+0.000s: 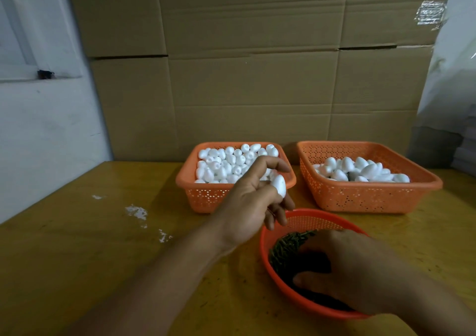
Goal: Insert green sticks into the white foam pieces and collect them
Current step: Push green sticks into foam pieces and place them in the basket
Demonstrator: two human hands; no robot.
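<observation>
**Pinching an egg, reaching for a stick**

Pinched at the fingertips of the left hand, one foam egg hangs at mid-frame, just in front of the left basket, which is heaped with more white eggs. The forearm runs up from the lower left, wrist bent, the other fingers loosely curled below the egg.

Lower right, the right hand is down inside the round bowl over the green sticks, fingers curved and thumb tucked under. Whether it has a stick yet I cannot tell; the hand hides its own fingertips.

To do this step well, I would lift out a single stick near one end, so the free end can be aimed. Turn the egg so one end faces the stick, then push straight along its long axis; a slanted push could break through the side. Finished pieces likely belong in the right basket, upper right.
</observation>
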